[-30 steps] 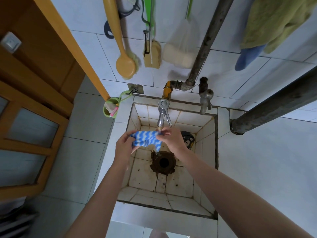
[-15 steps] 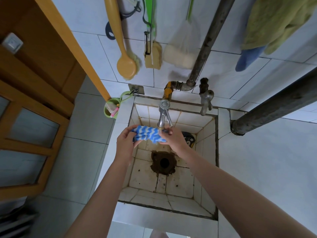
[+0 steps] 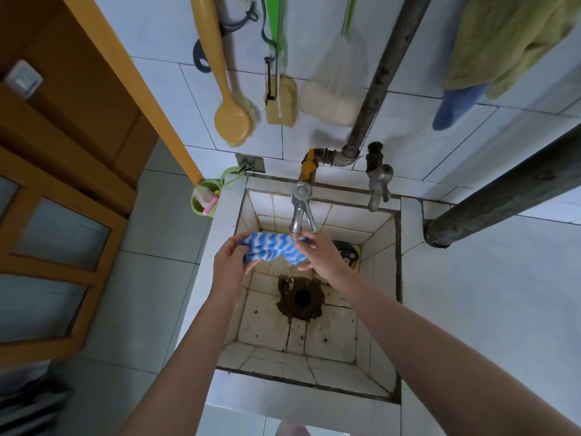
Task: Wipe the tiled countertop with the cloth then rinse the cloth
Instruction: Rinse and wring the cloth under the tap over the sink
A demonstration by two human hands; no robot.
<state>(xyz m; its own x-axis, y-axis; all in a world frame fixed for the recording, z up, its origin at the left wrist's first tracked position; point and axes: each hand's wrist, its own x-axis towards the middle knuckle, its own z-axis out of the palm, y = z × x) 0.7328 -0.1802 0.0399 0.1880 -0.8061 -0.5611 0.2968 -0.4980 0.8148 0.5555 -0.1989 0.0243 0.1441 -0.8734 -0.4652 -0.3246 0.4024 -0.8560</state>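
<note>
A blue and white wavy-striped cloth (image 3: 271,250) is stretched between both hands just under the spout of the chrome tap (image 3: 300,212), over the tiled sink (image 3: 382,309). My left hand (image 3: 231,264) grips the cloth's left end. My right hand (image 3: 320,254) pinches its right end. Water drips from the cloth down toward the dark drain hole (image 3: 301,297). The tiled countertop (image 3: 490,309) lies to the right of the sink.
A second old tap (image 3: 379,179) and a vertical pipe (image 3: 382,77) stand behind the sink. Brushes and a sponge hang on the wall, with green and blue towels (image 3: 503,48) at top right. A thick pipe (image 3: 509,190) crosses above the counter. A wooden door (image 3: 63,152) is left.
The cloth was bunched lower in the sink; both hands raised it under the spout and pulled it wider apart. Water now drips toward the drain.
</note>
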